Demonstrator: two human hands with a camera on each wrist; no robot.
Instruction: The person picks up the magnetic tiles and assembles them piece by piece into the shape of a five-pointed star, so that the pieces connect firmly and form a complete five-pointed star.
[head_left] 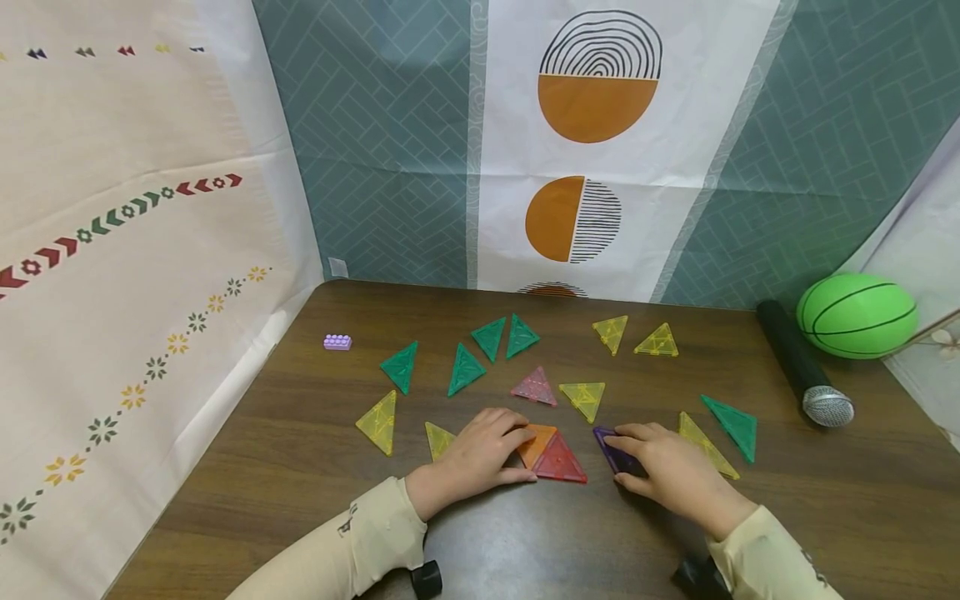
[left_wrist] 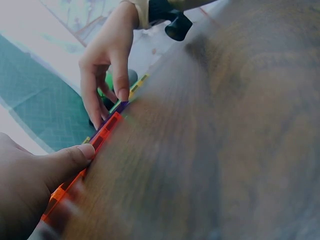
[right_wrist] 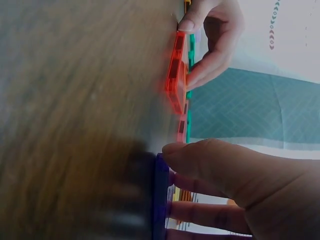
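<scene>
My left hand (head_left: pixel 482 450) holds an orange translucent triangular magnetic tile (head_left: pixel 537 443) between thumb and fingers. A red triangular tile (head_left: pixel 561 462) lies edge to edge with the orange one, its side facing right. A short gap away, my right hand (head_left: pixel 670 468) grips a purple triangular tile (head_left: pixel 617 455) by its edges, thumb at the near side and fingers at the far side. In the right wrist view the purple tile (right_wrist: pixel 160 195) sits low against the wood, partly covered by the thumb. A yellow tile (head_left: pixel 437 439) is partly hidden behind the left hand.
Several green tiles (head_left: pixel 467 370) and yellow tiles (head_left: pixel 582 398) lie scattered beyond the hands, with a pink tile (head_left: pixel 536 387) among them. A purple toy brick (head_left: pixel 337 342) sits at the far left. A microphone (head_left: pixel 804 367) and a green ball (head_left: pixel 857 316) are at right.
</scene>
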